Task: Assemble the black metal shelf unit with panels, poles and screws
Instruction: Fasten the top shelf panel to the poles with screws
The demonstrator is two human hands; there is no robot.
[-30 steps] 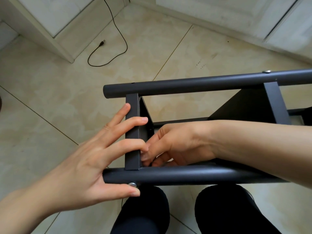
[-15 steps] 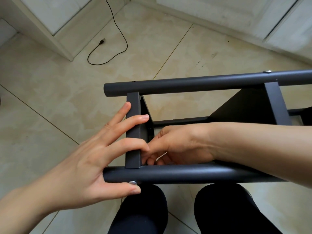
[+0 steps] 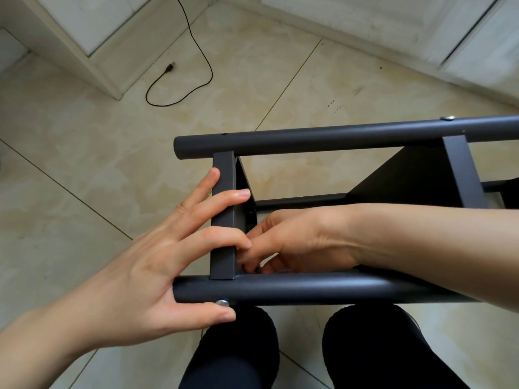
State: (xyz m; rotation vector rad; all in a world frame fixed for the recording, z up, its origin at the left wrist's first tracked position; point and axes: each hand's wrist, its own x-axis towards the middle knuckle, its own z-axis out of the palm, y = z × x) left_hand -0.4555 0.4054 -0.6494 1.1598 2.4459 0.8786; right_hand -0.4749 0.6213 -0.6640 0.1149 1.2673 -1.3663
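A: Hardly anything has shifted since a second ago; only the right hand [image 3: 297,242] has curled its fingers a little tighter, low behind the flat black metal end panel [image 3: 223,217].

B: Where does the shelf unit sit?

A: It lies on its side over the person's dark-clad knees [image 3: 238,352]. Take the near round black metal pole [image 3: 309,289] as the marker: the end panel rises from its left end to the far round black pole [image 3: 309,137], and a second black panel [image 3: 415,181] stands further right between the two poles.

B: And the hands?

A: The left hand [image 3: 157,265] is spread wide, fingers lying across the end panel's edge, thumb under the near pole just beside a small silver screw head [image 3: 222,302]. It pinches pole and panel together. The right hand's fingertips are bunched just above the near pole, inside the panel corner; whether they hold a nut or anything else, I cannot tell.

B: So which step?

A: My guess: fastening that corner, fingers working the inner end of the screw. Next it likely needs turning tight while the left hand steadies the joint so holes stay lined up.
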